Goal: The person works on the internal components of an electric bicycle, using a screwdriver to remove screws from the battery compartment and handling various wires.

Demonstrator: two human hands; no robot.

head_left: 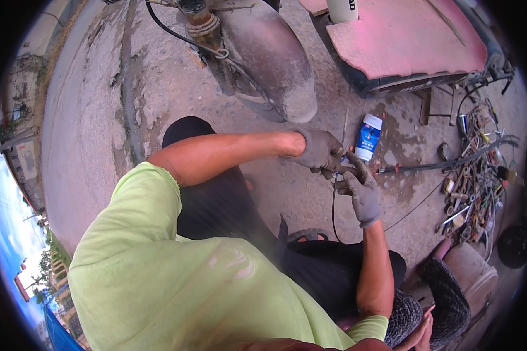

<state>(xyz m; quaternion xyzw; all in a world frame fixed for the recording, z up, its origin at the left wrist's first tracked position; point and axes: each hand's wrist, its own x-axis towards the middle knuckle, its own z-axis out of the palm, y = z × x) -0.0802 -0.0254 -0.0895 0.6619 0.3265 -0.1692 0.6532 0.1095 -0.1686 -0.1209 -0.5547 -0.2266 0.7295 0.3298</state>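
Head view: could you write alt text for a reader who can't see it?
A person's gray-gloved left hand and right hand meet at a thin black cable over rough ground. Beyond them are a blue-and-white container and a dusty fender; a jumbled heap of tools lies to the right.

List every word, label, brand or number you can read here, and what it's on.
I won't copy wording, but print shows on:
White cylinder: large dark letters, partly out of view.
Blue and white packet: print mostly too small to read.
Dark case under the pink sheet: pale lettering, too blurred to read.
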